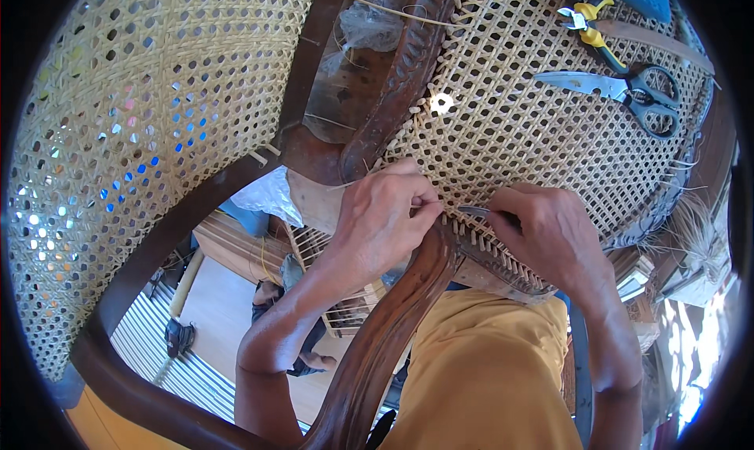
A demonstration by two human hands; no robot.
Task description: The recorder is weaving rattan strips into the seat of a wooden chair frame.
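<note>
Woven cane covers the chair seat (pixel 510 128), its strands looped along the edge of a dark carved wooden frame. At the seat's near left corner, my left hand (pixel 389 210) is closed in a pinch, thumb and forefinger together at the cane edge; what lies between them is too small to make out. Just right of it, my right hand (pixel 546 230) grips a slim pointed metal tool (pixel 473 211), whose tip points left toward the pinch. Its handle is hidden inside my fist.
On the seat lie scissors (pixel 652 96), yellow-and-black cutting pliers (pixel 591 26) and a flat brown strip (pixel 656 43). The cane backrest (pixel 181 81) rises at left, and a curved wooden arm (pixel 377 348) passes near my left forearm. Loose fibres (pixel 691 222) hang at right. Another person's hand (pixel 314 362) shows below.
</note>
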